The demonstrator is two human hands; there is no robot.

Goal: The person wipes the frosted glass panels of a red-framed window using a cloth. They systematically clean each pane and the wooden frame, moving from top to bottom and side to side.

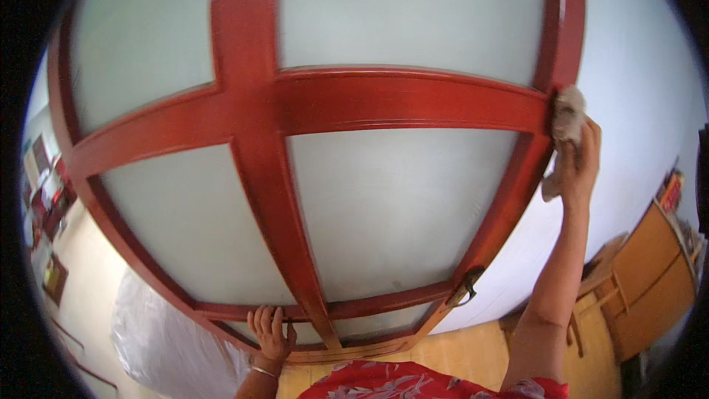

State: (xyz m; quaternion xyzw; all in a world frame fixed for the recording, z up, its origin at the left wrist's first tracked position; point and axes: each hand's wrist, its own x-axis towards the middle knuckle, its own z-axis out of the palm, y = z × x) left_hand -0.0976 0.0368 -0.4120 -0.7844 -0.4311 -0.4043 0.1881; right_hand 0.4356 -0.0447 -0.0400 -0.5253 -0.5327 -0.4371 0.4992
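Before me stands a red-painted wooden door with frosted glass panes. High on its right-hand edge, my right hand presses a crumpled greyish-beige cloth against the frame; a tail of the cloth hangs below the fingers. Lower down and to the left, my left hand rests with its fingers on a red crossbar, holding no loose object. A metal bangle circles that wrist. Below the cloth, a dark metal door handle sits on the same right edge.
A pale wall runs behind the door on the right. Brown wooden furniture stands at the lower right, with assorted items on top. Something wrapped in clear plastic is at the lower left. The floor is yellowish.
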